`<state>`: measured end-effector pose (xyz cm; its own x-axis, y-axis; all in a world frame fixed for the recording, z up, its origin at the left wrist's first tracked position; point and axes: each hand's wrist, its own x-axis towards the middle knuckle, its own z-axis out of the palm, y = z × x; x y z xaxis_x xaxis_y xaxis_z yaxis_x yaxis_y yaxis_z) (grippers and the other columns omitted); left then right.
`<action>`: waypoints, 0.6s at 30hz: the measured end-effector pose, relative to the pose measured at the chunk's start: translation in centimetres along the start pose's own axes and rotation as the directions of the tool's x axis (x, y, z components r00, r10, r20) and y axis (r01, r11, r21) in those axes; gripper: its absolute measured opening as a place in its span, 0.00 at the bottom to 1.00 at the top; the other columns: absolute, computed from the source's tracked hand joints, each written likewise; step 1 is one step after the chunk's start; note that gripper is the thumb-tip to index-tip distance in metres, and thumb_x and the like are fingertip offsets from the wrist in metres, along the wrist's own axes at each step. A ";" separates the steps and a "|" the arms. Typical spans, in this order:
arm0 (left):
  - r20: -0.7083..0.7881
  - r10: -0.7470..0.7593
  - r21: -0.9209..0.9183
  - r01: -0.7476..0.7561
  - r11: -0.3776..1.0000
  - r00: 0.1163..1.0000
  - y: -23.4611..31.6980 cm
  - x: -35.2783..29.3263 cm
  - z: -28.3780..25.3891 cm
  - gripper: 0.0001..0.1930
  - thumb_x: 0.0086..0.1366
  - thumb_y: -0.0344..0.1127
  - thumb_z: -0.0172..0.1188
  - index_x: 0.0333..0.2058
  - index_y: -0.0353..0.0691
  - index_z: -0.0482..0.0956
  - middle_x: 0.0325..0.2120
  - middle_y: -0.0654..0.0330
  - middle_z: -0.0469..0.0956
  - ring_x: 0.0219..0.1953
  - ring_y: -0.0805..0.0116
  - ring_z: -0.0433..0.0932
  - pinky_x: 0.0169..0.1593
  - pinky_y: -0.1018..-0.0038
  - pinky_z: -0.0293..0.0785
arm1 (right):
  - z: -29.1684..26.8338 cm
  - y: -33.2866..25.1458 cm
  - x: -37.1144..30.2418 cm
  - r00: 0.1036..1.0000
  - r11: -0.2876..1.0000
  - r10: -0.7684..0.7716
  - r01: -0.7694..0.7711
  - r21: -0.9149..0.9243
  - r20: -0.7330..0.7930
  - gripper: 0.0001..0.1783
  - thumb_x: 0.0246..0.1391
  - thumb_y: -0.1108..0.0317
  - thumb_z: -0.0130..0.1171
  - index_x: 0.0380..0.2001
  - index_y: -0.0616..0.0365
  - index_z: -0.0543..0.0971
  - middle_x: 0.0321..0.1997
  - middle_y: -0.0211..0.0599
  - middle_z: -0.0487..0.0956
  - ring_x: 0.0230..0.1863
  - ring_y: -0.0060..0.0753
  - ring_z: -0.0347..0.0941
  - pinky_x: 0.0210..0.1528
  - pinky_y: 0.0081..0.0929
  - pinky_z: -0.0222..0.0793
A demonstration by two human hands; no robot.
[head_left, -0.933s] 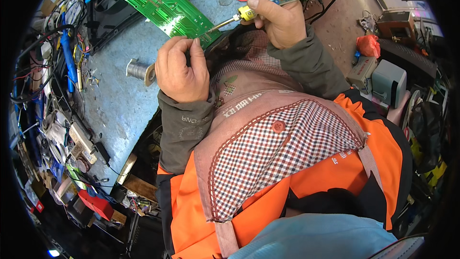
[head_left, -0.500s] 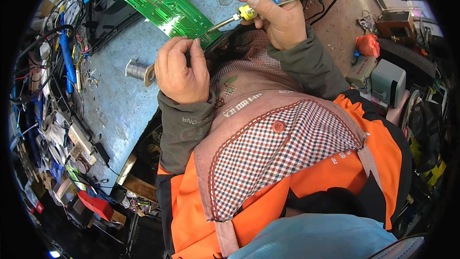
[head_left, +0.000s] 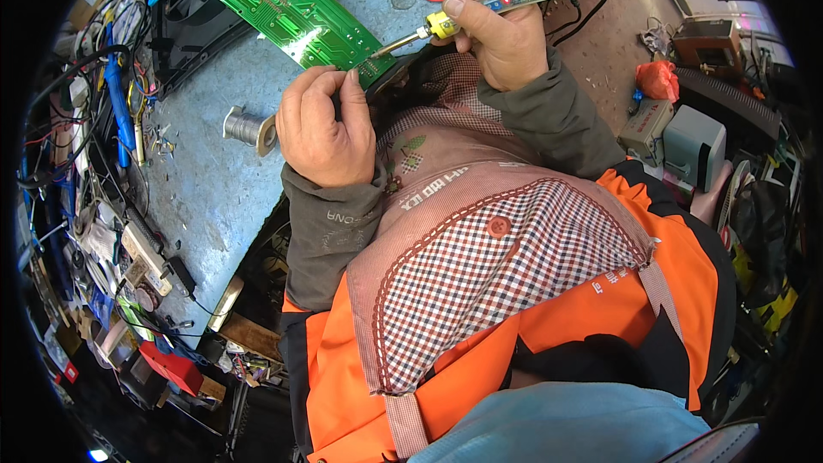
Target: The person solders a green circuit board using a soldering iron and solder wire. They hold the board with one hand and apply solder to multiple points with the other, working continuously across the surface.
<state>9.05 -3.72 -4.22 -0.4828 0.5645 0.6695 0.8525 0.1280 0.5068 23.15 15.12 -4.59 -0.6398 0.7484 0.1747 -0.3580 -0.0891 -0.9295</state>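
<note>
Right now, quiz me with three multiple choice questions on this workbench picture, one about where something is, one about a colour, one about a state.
1. Where does the solder spool lie?
A. on the blue bench top, left of the left hand
B. on the circuit board
C. in the right hand

2. What colour is the circuit board?
A. red
B. green
C. white

3. How is the soldering iron held?
A. lying loose on the bench
B. clamped in a stand
C. gripped in the right hand, tip at the board's near end

Answers:
1 A, the spool rests on the bench top beside the left hand.
2 B, the board's face is green.
3 C, the right hand wraps the handle.
</note>
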 end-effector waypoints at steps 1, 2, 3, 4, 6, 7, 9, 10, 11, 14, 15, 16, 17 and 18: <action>-0.002 -0.001 -0.001 0.001 1.000 1.000 0.0 0.0 0.0 0.08 0.63 0.26 0.74 0.38 0.38 0.83 0.39 0.54 0.85 0.40 0.54 0.83 0.45 0.62 0.77 | 0.1 -0.1 0.0 1.000 1.000 0.005 -0.005 0.005 -0.003 0.09 0.62 0.69 0.72 0.36 0.61 0.82 0.32 0.41 0.87 0.25 0.21 0.79 0.27 0.20 0.75; -0.003 -0.001 0.000 0.001 1.000 1.000 0.0 0.0 0.0 0.08 0.63 0.27 0.74 0.38 0.38 0.83 0.39 0.54 0.85 0.40 0.54 0.83 0.45 0.62 0.77 | 0.1 -0.2 0.0 1.000 1.000 0.010 -0.010 0.010 -0.006 0.09 0.62 0.69 0.73 0.36 0.61 0.82 0.32 0.41 0.87 0.25 0.21 0.79 0.27 0.20 0.75; -0.004 -0.001 0.001 0.001 1.000 1.000 0.0 0.0 0.0 0.08 0.63 0.27 0.74 0.38 0.38 0.83 0.39 0.54 0.85 0.40 0.54 0.83 0.45 0.62 0.77 | 0.1 -0.2 0.0 1.000 1.000 0.011 -0.010 0.014 -0.007 0.09 0.62 0.69 0.73 0.36 0.61 0.82 0.32 0.41 0.87 0.25 0.21 0.79 0.27 0.20 0.75; -0.005 0.000 0.002 0.000 1.000 1.000 0.1 0.0 0.0 0.08 0.63 0.27 0.74 0.38 0.38 0.83 0.39 0.54 0.85 0.39 0.54 0.83 0.45 0.62 0.77 | 0.1 0.0 0.0 1.000 1.000 0.011 -0.011 0.019 -0.008 0.09 0.62 0.69 0.73 0.36 0.61 0.82 0.32 0.41 0.87 0.25 0.21 0.79 0.27 0.19 0.75; -0.004 0.003 0.003 -0.003 1.000 1.000 0.1 0.1 0.0 0.08 0.63 0.27 0.74 0.38 0.38 0.84 0.39 0.54 0.85 0.39 0.54 0.83 0.44 0.62 0.77 | 0.1 0.0 0.0 1.000 1.000 0.014 -0.013 0.020 -0.009 0.09 0.62 0.69 0.73 0.36 0.61 0.82 0.32 0.41 0.87 0.25 0.21 0.79 0.27 0.19 0.75; -0.004 0.004 0.003 -0.004 1.000 1.000 0.1 0.1 0.0 0.08 0.63 0.26 0.74 0.38 0.38 0.84 0.39 0.54 0.85 0.39 0.54 0.83 0.44 0.62 0.77 | 0.1 -0.1 -0.1 1.000 1.000 0.016 -0.016 0.018 -0.008 0.09 0.62 0.69 0.73 0.36 0.61 0.82 0.32 0.41 0.88 0.25 0.21 0.79 0.27 0.19 0.75; -0.006 0.009 -0.001 -0.009 1.000 1.000 0.1 0.1 0.0 0.08 0.63 0.26 0.74 0.38 0.38 0.84 0.39 0.54 0.85 0.39 0.54 0.83 0.44 0.62 0.77 | 0.1 -0.1 -0.1 1.000 1.000 0.017 -0.017 0.014 -0.007 0.09 0.62 0.70 0.73 0.36 0.61 0.82 0.32 0.41 0.88 0.25 0.21 0.79 0.27 0.19 0.75; -0.007 0.011 -0.004 -0.011 1.000 1.000 0.0 0.1 0.0 0.08 0.63 0.26 0.73 0.38 0.38 0.84 0.39 0.54 0.85 0.39 0.54 0.83 0.44 0.61 0.77 | 0.1 -0.1 -0.1 1.000 1.000 0.016 -0.016 0.012 -0.007 0.09 0.62 0.70 0.72 0.36 0.61 0.82 0.32 0.42 0.88 0.25 0.21 0.79 0.27 0.19 0.76; -0.008 0.013 -0.002 -0.013 1.000 1.000 0.0 0.1 0.1 0.07 0.63 0.26 0.73 0.38 0.38 0.84 0.39 0.54 0.85 0.39 0.53 0.84 0.44 0.61 0.77 | 0.1 -0.1 -0.1 1.000 1.000 0.015 -0.015 0.011 -0.007 0.09 0.62 0.70 0.72 0.36 0.61 0.82 0.32 0.42 0.88 0.25 0.21 0.79 0.27 0.19 0.76; -0.011 0.013 0.001 -0.013 1.000 1.000 0.0 0.1 0.1 0.07 0.63 0.26 0.73 0.38 0.38 0.83 0.39 0.54 0.85 0.39 0.53 0.84 0.44 0.61 0.77 | 0.2 -0.3 -0.1 1.000 1.000 0.022 -0.021 0.013 -0.009 0.09 0.62 0.70 0.72 0.36 0.61 0.82 0.32 0.42 0.88 0.25 0.21 0.79 0.27 0.19 0.76; -0.010 0.012 0.000 -0.012 1.000 1.000 0.0 0.1 0.1 0.07 0.64 0.26 0.73 0.38 0.38 0.83 0.39 0.54 0.85 0.39 0.53 0.84 0.44 0.61 0.77 | 0.2 -0.2 -0.1 1.000 1.000 0.018 -0.018 0.011 -0.009 0.08 0.62 0.70 0.72 0.36 0.61 0.82 0.32 0.42 0.88 0.25 0.21 0.79 0.27 0.20 0.76; -0.009 0.010 0.000 -0.010 1.000 1.000 0.0 0.1 0.1 0.07 0.64 0.26 0.73 0.38 0.38 0.83 0.39 0.54 0.85 0.39 0.53 0.84 0.44 0.61 0.77 | 0.1 -0.2 -0.1 1.000 1.000 0.015 -0.015 0.009 -0.008 0.08 0.62 0.70 0.72 0.36 0.61 0.82 0.32 0.42 0.88 0.25 0.21 0.79 0.27 0.20 0.76; -0.011 0.007 0.000 -0.007 1.000 1.000 0.0 0.1 0.1 0.07 0.64 0.26 0.73 0.38 0.38 0.83 0.39 0.53 0.85 0.39 0.53 0.84 0.44 0.61 0.77 | 0.1 -0.2 -0.1 1.000 1.000 0.012 -0.012 0.007 -0.007 0.08 0.62 0.70 0.72 0.36 0.61 0.82 0.32 0.42 0.88 0.25 0.21 0.79 0.27 0.20 0.76; -0.012 0.003 0.001 -0.003 1.000 1.000 0.2 0.2 0.1 0.07 0.64 0.26 0.73 0.38 0.38 0.83 0.39 0.53 0.85 0.39 0.53 0.84 0.44 0.61 0.77 | 0.1 -0.2 -0.1 1.000 1.000 0.010 -0.010 0.010 -0.005 0.08 0.62 0.70 0.72 0.36 0.61 0.82 0.32 0.42 0.88 0.25 0.21 0.80 0.27 0.20 0.76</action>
<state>9.14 -3.57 -4.06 -0.4829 0.5546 0.6776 0.8540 0.1271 0.5046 23.21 15.01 -4.40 -0.6402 0.7506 0.1634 -0.3581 -0.1034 -0.9279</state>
